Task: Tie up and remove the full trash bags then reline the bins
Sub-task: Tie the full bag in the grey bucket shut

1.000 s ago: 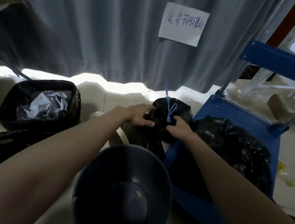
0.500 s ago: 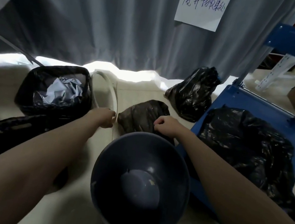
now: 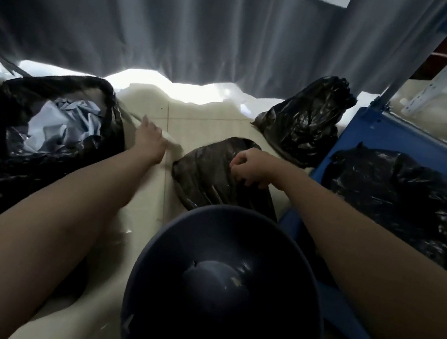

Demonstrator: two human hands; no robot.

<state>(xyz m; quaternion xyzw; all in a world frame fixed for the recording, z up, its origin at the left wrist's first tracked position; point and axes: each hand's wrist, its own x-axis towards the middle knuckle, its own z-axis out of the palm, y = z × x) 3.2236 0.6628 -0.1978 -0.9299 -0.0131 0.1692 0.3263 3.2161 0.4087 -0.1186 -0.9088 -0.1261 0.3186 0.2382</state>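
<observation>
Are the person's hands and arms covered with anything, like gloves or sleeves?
No. Both the left hand and the right hand are bare, with no gloves. The forearms are uncovered as far as the picture shows, with no sleeve edge in view. I see no watch, bracelet or ring, though the light is dim.

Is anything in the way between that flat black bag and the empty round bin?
Nothing visible is. The right hand already grips the flat black bag, which lies on the floor right behind the empty round bin, whose mouth is open and unlined.
</observation>
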